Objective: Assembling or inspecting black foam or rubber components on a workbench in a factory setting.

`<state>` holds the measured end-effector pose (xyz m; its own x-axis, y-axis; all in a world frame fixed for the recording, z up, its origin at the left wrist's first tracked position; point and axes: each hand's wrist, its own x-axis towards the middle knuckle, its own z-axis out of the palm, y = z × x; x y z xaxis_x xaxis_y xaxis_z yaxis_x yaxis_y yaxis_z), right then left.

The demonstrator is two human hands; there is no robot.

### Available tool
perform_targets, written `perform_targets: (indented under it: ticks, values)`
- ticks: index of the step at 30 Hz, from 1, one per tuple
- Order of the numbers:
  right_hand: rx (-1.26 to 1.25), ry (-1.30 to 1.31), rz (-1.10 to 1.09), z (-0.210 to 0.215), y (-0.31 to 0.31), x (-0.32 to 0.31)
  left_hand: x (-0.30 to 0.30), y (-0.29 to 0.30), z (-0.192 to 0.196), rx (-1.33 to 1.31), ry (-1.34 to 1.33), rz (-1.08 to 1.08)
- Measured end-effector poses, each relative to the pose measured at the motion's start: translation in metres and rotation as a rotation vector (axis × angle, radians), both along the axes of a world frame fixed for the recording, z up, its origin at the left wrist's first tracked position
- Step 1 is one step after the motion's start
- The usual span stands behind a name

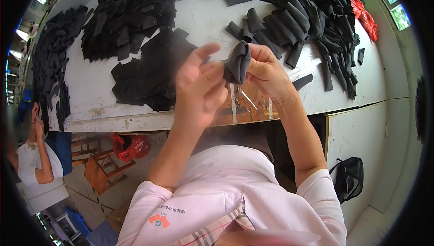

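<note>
Both hands meet above the near edge of the white table [90, 92]. Right hand [266, 72] is closed around a small dark grey fabric piece [238, 61], thumb and fingers pinching its right side. Left hand [201, 83] touches the piece's left side with its fingertips; the thumb and forefinger are at the cloth while the other fingers are loosely spread and raised, so its grip is a light pinch at most.

The fabric piece sits between the two hands, bunched and folded over itself. Its long axis runs roughly up and down in the view, tilted a little, with the rounded upper end pointing away from the person toward the far side of the table and the lower end tucked toward the palms.

Just beyond the left hand lies a flat stack of black cut pieces [153, 72], and farther off beyond it a larger heap of black cut pieces [131, 13]. Beyond the right hand, a pile of rolled dark strips [303, 18] spreads across the table, with one loose strip [302, 82] lying just to the right of the right wrist. At the far right edge of that pile sits some red fabric [364, 18].

Below the left elbow, a wooden stool [106, 169] stands on the floor beside a red bag [131, 146]. Another person [34, 160] in white sits well off to the left.
</note>
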<state>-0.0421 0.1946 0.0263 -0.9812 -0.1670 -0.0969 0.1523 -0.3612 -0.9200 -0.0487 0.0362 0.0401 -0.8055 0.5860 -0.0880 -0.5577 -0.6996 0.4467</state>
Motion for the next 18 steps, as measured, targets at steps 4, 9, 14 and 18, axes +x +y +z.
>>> perform_targets:
  ticks: [4, 9, 14, 18]
  values:
    - [0.002, 0.235, 0.155, -0.01, -0.002, -0.003, 0.016, 0.002, 0.002, -0.596, 0.481, 0.212]
    - [0.016, 0.07, 0.062, -0.032, -0.006, 0.003, 0.011, 0.0, -0.016, -0.657, 0.43, 0.368]
    - [0.423, 0.268, -0.222, -0.005, -0.005, 0.008, -0.015, 0.0, -0.01, -0.755, 1.094, 0.449]
    - [0.947, 0.758, -0.278, 0.032, -0.007, 0.015, -0.004, 0.004, -0.004, -0.456, 0.827, 0.511]
